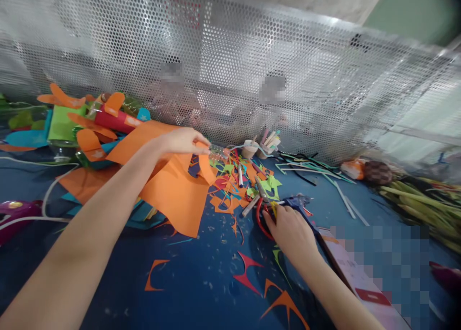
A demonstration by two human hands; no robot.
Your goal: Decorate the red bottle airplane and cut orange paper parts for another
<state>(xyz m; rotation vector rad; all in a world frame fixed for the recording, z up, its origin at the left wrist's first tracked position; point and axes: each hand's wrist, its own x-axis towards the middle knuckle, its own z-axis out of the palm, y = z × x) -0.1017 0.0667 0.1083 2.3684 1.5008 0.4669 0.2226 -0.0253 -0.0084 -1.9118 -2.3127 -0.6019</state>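
Observation:
My left hand (185, 141) is closed on the edge of a large orange paper sheet (176, 195), which has a cut-out gap and a curled strip near my fingertips. Its lower part hangs over the blue table. To the right, my right hand (293, 231) has its fingers closed at the red handles of a pair of scissors (260, 219). The metal blades point away from me, towards the paper scraps. A dark blue object lies just beyond my right fingers, partly hidden.
Colourful paper scraps (230, 202) lie mid-table. Cups of markers (268, 145) stand by a perforated metal screen (230, 56). Decorated plastic bottles (65, 128) are heaped at left, near a purple glue gun (18, 217). Dried husks (414, 200) lie at right.

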